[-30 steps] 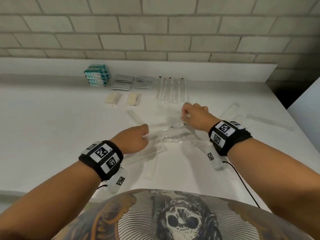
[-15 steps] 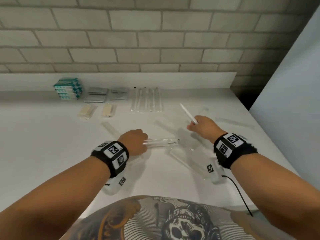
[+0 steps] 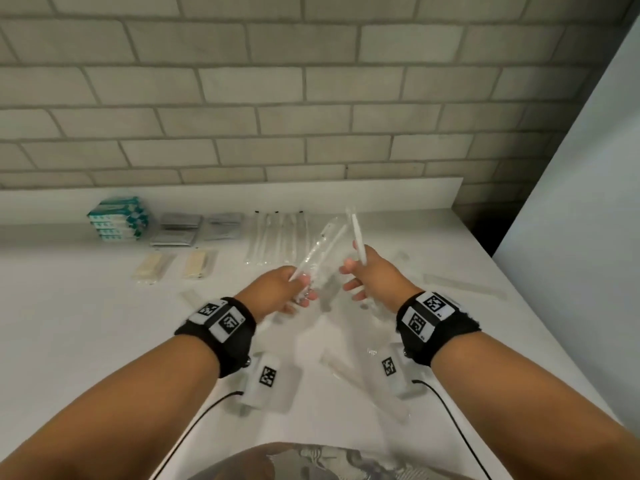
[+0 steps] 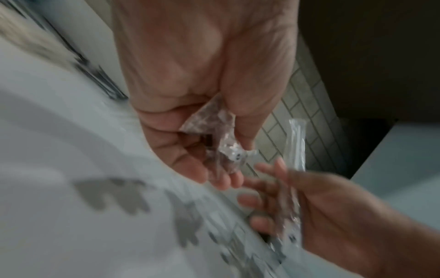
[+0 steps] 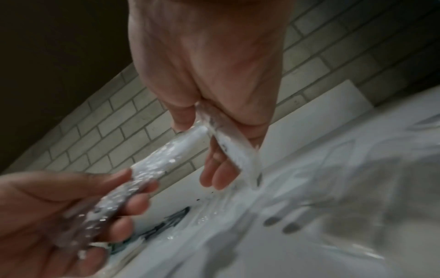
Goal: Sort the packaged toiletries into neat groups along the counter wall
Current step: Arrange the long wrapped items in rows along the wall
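I have my left hand point(image 3: 287, 292) closed around the lower end of a long clear-plastic sleeve with a white toothbrush inside point(image 3: 320, 249); the fingers curl round the crinkled wrapper end, so the rest of the packet rises up and away from my grip, tilted toward the wall. My right hand point(image 3: 372, 282) pinches a second, slimmer white stick in clear wrap point(image 3: 358, 242) between thumb and forefinger, its length standing almost upright above the grip, while the other three fingers point(image 3: 353, 287) hang loose and spread. The two packets nearly cross just above my hands; whether they touch I cannot tell. I judge I am holding both by their ends so that I can gather them into one bundle and lay them down lengthwise together.

Beyond my grips, against the white counter point(image 3: 69, 323) wall, lies the row of matching clear-wrapped toothbrushes point(image 3: 277, 237), which I take as their destination. Left of that row sit grey foil sachets point(image 3: 180, 230), a stack of teal-and-white boxes point(image 3: 117, 220), and two cream bars in clear wrap point(image 3: 173, 266). More clear packets point(image 3: 460, 284) lie loose right of my right hand, still unsorted
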The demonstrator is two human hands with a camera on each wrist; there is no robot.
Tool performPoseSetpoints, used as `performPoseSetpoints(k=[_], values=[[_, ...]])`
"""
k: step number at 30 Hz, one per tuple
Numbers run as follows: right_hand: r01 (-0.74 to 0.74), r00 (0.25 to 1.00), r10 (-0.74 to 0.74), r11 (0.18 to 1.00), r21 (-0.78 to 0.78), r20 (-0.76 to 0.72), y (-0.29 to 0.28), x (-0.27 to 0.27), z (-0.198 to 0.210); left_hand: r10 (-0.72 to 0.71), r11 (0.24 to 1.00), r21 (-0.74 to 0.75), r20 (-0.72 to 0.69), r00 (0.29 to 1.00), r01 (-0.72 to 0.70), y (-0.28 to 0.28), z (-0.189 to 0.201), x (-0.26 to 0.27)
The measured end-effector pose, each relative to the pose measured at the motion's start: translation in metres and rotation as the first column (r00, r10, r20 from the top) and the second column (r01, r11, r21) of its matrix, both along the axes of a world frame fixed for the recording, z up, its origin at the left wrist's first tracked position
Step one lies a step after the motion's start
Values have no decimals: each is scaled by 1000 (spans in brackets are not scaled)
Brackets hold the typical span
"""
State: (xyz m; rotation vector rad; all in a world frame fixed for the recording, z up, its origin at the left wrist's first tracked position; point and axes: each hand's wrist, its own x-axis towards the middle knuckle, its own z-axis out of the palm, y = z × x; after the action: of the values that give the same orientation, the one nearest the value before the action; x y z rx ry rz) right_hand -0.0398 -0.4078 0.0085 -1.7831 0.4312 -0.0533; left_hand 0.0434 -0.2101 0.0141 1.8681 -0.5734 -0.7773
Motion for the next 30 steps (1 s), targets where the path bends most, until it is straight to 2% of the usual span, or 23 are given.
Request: performPoseSetpoints(k=[2, 5, 8, 11, 13, 14, 15, 16, 17, 18, 20, 22, 25, 27, 29, 30], values=[[-3, 999, 1, 999, 32, 53, -1, 18, 3, -57, 998, -5, 3, 998, 57, -19, -3, 8], [93, 992, -99, 992, 80, 73, -13, 53, 0, -97, 995, -2, -20, 995, 97, -49, -6, 25], [197, 980, -198, 979, 53, 3, -37, 88, -4, 20, 1000, 19, -25, 999, -20, -73, -10, 48], [217, 968, -221, 975, -52, -117, -67, 123, -15, 139, 990, 7, -42, 989, -139, -84, -21, 74], [153, 964, -191, 967, -202, -183, -85, 139, -21, 172, 985, -3, -61, 983, -173, -89, -28, 87], [101, 954, -196, 924, -368, -229, -92, 145, -22, 191, 981, 2, -64, 979, -192, -91, -31, 92], [74, 944, -230, 844, -531, -235, -97, 149, -23, 215, 977, 8, -63, 975, -215, -94, -34, 98], [86, 950, -255, 769, -634, -180, -98, 152, -23, 240, 971, 7, -64, 969, -240, -97, -36, 102], [123, 964, -246, 745, -655, -99, -96, 155, -21, 267, 963, -3, -70, 961, -268, -101, -37, 106], [138, 978, -203, 792, -595, -44, -90, 157, -19, 294, 955, -19, -71, 953, -296, -106, -39, 109], [54, 995, -77, 955, -292, -65, -70, 159, -18, 308, 950, -43, -47, 950, -310, -116, -37, 113], [33, 995, -35, 999, -21, -94, -53, 160, -24, 260, 965, -42, -14, 966, -260, -126, -36, 117], [122, 990, -123, 992, -21, -63, -49, 164, -32, 134, 991, 13, 30, 991, -134, -132, -36, 121], [138, 982, -147, 987, -83, -118, -55, 168, -34, 18, 978, 202, 162, 987, -51, -128, -43, 125], [145, 969, -163, 983, -109, -186, -56, 171, -32, -69, 906, 409, 386, 920, -104, -120, -51, 127], [134, 964, -160, 982, -135, -213, -56, 173, -31, -99, 882, 447, 486, 868, -150, -116, -52, 127]])
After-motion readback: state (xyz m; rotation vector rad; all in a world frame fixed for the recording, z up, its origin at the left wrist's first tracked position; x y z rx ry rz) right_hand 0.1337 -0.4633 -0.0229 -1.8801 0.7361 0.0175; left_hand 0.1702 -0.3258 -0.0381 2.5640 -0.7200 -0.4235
